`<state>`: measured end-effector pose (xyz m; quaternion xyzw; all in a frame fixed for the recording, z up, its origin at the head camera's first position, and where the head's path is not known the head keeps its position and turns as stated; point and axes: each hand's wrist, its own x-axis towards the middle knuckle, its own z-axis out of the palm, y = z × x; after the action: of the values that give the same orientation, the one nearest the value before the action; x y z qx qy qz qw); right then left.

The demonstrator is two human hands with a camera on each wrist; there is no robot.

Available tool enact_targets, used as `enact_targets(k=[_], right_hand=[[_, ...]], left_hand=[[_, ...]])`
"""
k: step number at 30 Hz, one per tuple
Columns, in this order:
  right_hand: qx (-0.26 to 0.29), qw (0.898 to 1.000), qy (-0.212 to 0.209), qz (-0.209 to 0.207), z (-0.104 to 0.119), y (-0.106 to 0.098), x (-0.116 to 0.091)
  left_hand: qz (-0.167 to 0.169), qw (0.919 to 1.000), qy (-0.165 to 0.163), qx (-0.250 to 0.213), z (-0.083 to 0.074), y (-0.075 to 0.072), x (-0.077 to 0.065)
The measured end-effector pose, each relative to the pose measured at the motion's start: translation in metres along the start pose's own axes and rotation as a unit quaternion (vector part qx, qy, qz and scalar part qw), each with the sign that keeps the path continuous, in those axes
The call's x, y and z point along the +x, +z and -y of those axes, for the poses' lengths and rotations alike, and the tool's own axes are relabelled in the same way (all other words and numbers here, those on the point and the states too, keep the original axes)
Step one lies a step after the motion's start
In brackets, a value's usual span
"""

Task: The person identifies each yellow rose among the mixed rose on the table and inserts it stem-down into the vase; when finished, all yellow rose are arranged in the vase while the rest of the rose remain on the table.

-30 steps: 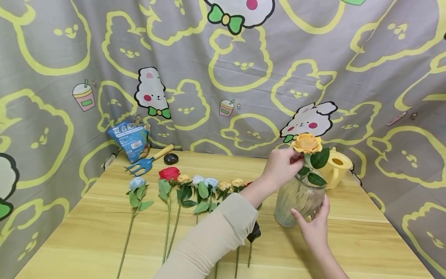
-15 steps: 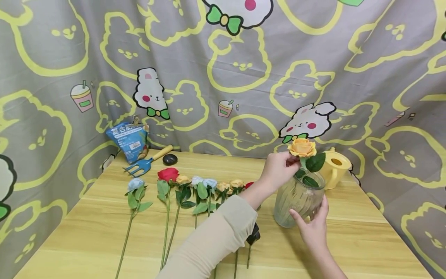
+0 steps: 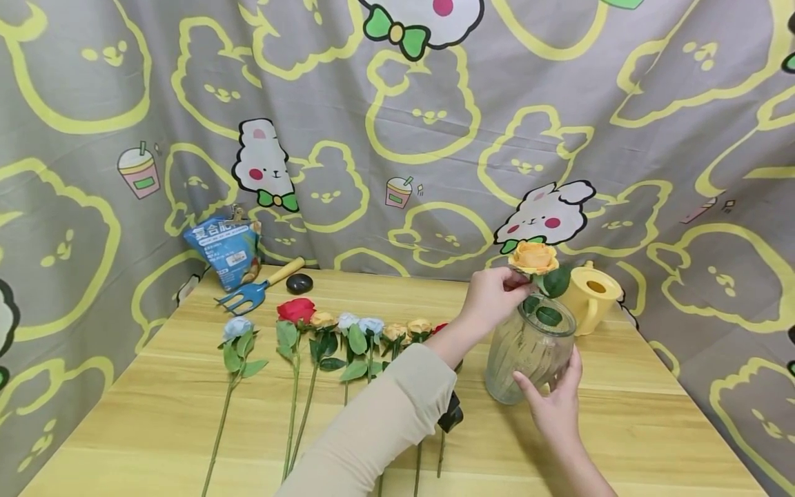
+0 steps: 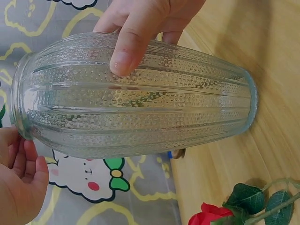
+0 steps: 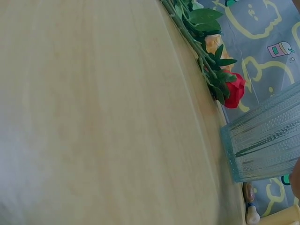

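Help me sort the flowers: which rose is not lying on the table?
The orange rose: the left hand pinches it below the bloom, its stem in the glass vase that the right hand steadies. The others lie flat in a row.

The only writing stands on the blue bag (image 3: 225, 250) leaning against the curtain just behind the garden fork (image 3: 248, 295): large white Chinese characters across its top, reading roughly "复合肥". The small white label below them is too small to read.

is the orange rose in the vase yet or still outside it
Partly in: the orange rose has its bloom above the ribbed clear glass vase, its lower leaves at the rim; the left hand pinches its stem.
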<state>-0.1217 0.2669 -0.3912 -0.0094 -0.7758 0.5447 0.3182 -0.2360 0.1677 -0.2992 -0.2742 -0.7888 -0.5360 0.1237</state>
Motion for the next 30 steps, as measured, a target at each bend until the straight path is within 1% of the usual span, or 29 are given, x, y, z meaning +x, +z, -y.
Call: enact_targets(k=[5,8,10,12,15,17,20,22,23,24,26,28,30], right_hand=[[0.004,1.000,-0.004,0.002,-0.003,0.004,-0.002],[0.012,1.000,0.000,-0.003,-0.008,0.004,-0.001],[0.014,1.000,0.010,-0.005,-0.012,0.004,0.000],[0.014,1.000,0.019,-0.005,-0.019,0.003,0.002],[0.003,1.000,0.026,-0.003,-0.028,0.000,0.004],[-0.001,1.000,0.025,-0.006,-0.030,-0.002,0.005],[-0.002,1.000,0.019,-0.006,-0.030,-0.004,0.006],[-0.002,1.000,0.015,-0.006,-0.029,-0.004,0.006],[-0.003,1.000,0.013,-0.005,-0.029,-0.004,0.006],[-0.004,1.000,0.013,-0.004,-0.029,-0.004,0.006],[-0.007,1.000,0.015,-0.002,-0.030,-0.003,0.005],[-0.011,1.000,0.018,0.000,-0.030,-0.002,0.004],[-0.015,1.000,0.020,0.000,-0.031,0.000,0.004]], left_hand=[[0.009,0.9995,-0.020,0.024,0.008,-0.009,-0.003],[0.028,0.9987,-0.032,0.029,0.011,-0.025,-0.005],[0.041,0.9979,-0.031,0.039,0.013,-0.044,-0.005],[0.049,0.9970,-0.035,0.048,0.016,-0.071,-0.006],[0.047,0.9951,-0.041,0.077,0.025,-0.117,-0.009],[0.034,0.9932,-0.053,0.098,0.033,-0.148,-0.013],[0.010,0.9887,-0.078,0.127,0.052,-0.188,-0.025],[-0.010,0.9851,-0.103,0.138,0.067,-0.208,-0.035],[-0.013,0.9830,-0.121,0.138,0.076,-0.216,-0.042],[-0.012,0.9811,-0.136,0.137,0.086,-0.222,-0.048],[-0.001,0.9748,-0.171,0.144,0.104,-0.231,-0.062],[0.021,0.9664,-0.204,0.155,0.121,-0.236,-0.076],[0.040,0.9562,-0.222,0.186,0.135,-0.237,-0.087]])
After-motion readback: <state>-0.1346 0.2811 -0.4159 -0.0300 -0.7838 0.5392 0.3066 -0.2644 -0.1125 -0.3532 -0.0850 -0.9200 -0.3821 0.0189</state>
